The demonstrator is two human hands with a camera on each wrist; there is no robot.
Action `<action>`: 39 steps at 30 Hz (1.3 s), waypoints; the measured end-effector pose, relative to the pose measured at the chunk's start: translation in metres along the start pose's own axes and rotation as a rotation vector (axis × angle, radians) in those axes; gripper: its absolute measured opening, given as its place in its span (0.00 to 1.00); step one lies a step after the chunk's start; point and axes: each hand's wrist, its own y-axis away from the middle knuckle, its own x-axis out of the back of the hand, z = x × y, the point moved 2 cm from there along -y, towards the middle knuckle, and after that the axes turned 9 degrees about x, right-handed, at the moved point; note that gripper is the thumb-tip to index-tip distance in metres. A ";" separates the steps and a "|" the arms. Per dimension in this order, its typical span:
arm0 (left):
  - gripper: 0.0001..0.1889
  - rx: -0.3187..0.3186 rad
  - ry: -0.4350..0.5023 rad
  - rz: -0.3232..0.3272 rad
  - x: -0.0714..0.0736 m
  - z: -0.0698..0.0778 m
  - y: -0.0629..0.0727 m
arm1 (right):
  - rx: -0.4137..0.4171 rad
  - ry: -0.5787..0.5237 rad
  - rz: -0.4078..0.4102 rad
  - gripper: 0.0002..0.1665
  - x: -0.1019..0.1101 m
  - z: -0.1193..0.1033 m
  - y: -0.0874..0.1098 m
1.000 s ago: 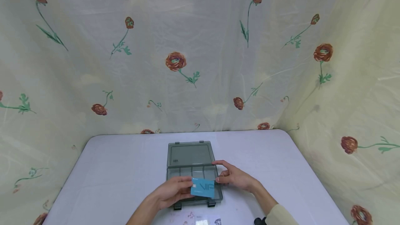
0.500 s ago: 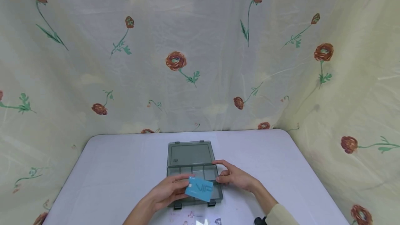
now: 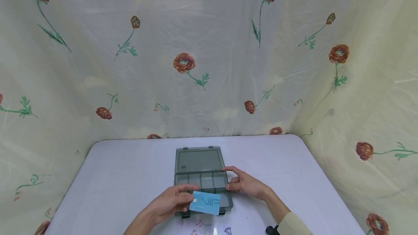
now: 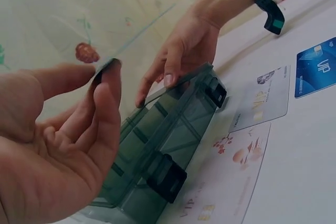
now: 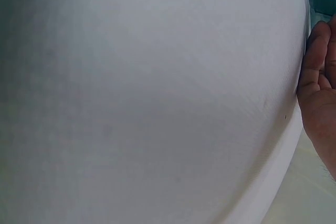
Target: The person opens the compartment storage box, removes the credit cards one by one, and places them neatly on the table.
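My left hand (image 3: 168,204) pinches a light blue VIP card (image 3: 205,203) by its left end, above the front of a smoky-green divided plastic box (image 3: 200,159). Edge-on, the same card (image 4: 142,32) shows as a thin line in the left wrist view. The box lies with its lid folded back, and its front compartments are partly hidden by card and fingers. At the box's right side, my right hand (image 3: 246,185) holds the rim, index fingertip near the hinge and thumb lower down. Only part of that hand (image 5: 320,77) shows in the right wrist view.
In front of the box latches (image 4: 167,177) lie a pale pink VIP card (image 4: 226,177), a greyish VIP card (image 4: 262,98) and a darker blue VIP card (image 4: 317,69) on the white table (image 3: 130,169). Flowered cloth (image 3: 222,46) hangs behind.
My left hand has drawn slightly left and toward me with the light blue card, which has tilted and turned in its fingers. The right hand and the box have stayed put.
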 end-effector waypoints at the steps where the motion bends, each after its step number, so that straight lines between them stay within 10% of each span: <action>1: 0.30 0.003 -0.008 -0.016 0.000 -0.001 0.002 | 0.000 0.001 0.000 0.39 0.000 0.000 0.000; 24: 0.21 0.064 -0.389 -0.477 0.014 -0.026 0.034 | 0.024 -0.025 -0.016 0.39 0.002 0.001 -0.001; 30: 0.18 0.145 -0.385 -0.513 0.016 -0.033 0.036 | 0.024 -0.014 -0.015 0.39 0.001 -0.001 -0.001; 39: 0.17 0.097 -0.418 -0.534 0.013 -0.039 0.036 | 0.020 -0.014 -0.018 0.39 0.001 -0.001 -0.001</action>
